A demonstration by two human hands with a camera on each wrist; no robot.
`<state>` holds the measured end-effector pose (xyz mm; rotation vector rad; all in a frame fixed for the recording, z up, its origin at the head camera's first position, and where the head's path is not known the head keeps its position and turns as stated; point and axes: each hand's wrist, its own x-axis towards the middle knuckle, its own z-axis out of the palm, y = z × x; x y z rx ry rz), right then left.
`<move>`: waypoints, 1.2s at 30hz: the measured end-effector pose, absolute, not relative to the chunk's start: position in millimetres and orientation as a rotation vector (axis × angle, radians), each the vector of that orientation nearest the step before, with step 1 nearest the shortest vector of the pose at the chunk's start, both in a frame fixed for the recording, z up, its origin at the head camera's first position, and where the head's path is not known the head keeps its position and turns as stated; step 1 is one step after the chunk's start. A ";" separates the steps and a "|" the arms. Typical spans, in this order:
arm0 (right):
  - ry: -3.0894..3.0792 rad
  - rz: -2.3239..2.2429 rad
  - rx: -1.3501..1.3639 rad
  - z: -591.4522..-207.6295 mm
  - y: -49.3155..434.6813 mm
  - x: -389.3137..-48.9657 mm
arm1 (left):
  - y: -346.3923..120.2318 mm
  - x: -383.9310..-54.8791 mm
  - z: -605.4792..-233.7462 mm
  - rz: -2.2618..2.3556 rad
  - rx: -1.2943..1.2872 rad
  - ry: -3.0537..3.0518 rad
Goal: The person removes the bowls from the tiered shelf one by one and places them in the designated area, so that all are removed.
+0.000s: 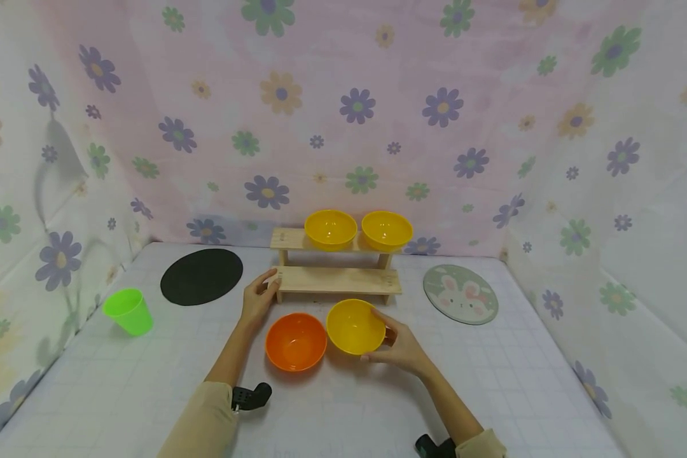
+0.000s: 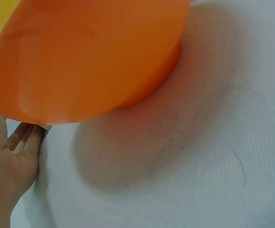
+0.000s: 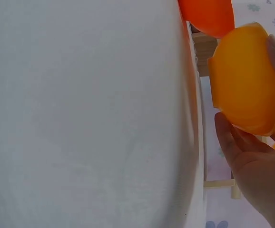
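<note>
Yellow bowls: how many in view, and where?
3. Two side by side atop the wooden rack: left bowl, right bowl; third bowl held in the right hand, in front of the rack. None looks hidden.

both sleeves are plain beige, each with a rounded black device beside it.

Head view: illumination moderate, even and slightly muted, the source outside the frame; soft shadows fall on the bench beneath the orange bowl, a darker one on the left-hand wall. Small glints mark the held yellow bowl. Outer edges appear stretched. Left wrist view: broad, diffuse shadow. Right wrist view: bench surface pale, soft, poorly detailed.
</note>
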<state>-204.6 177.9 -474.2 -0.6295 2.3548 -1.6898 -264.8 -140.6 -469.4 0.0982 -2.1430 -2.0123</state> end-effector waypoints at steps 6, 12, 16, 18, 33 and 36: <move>2.329 -1.698 -0.695 -478.9 179.9 -204.0 | -144.3 -271.7 -479.1 -2.102 0.111 -2.087; 2.310 -1.698 -0.699 -478.7 181.3 -202.5 | -144.7 -275.8 -486.4 -2.128 0.101 -2.064; 2.308 -1.683 -0.684 -477.5 181.8 -200.8 | -145.3 -277.9 -489.4 -2.133 0.112 -2.069; 2.305 -1.674 -0.678 -477.3 182.3 -200.1 | -145.9 -282.0 -496.7 -2.130 0.117 -2.059; 2.298 -1.609 -0.665 -477.1 187.0 -196.6 | -143.9 -280.8 -498.5 -2.068 0.112 -2.073; 2.310 -1.590 -0.670 -478.4 187.2 -196.9 | -143.6 -280.6 -498.2 -2.072 0.110 -2.070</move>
